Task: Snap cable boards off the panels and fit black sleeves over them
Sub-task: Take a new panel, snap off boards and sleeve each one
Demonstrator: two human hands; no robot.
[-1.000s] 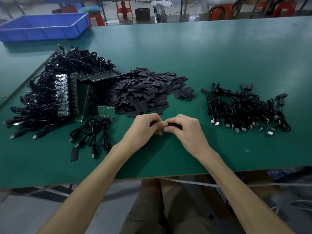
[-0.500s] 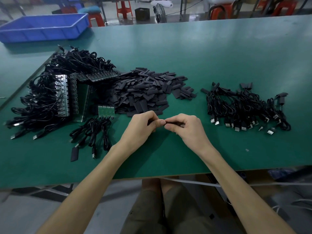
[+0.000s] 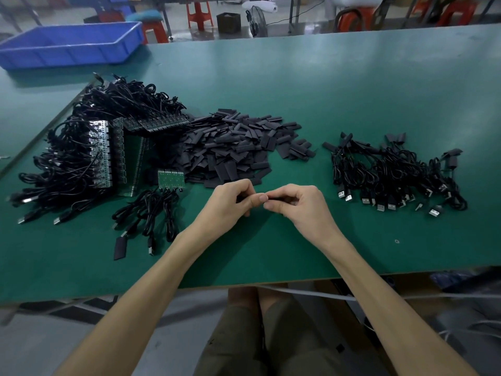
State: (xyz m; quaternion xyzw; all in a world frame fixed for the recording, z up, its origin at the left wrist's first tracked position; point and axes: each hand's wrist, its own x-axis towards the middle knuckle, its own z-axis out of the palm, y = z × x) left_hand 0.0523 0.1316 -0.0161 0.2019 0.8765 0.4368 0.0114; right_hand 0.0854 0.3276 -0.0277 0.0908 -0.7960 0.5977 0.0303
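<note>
Black sleeve (image 3: 274, 199): pinched jointly by left hand (image 3: 227, 204) and right hand (image 3: 303, 211). Location: above table (image 3: 271, 256), near front edge, centre.

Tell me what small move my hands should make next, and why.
Probably push the black sleeve from the right hand toward the left hand: both pinch it where their fingertips meet, so the fit looks unfinished.
</note>
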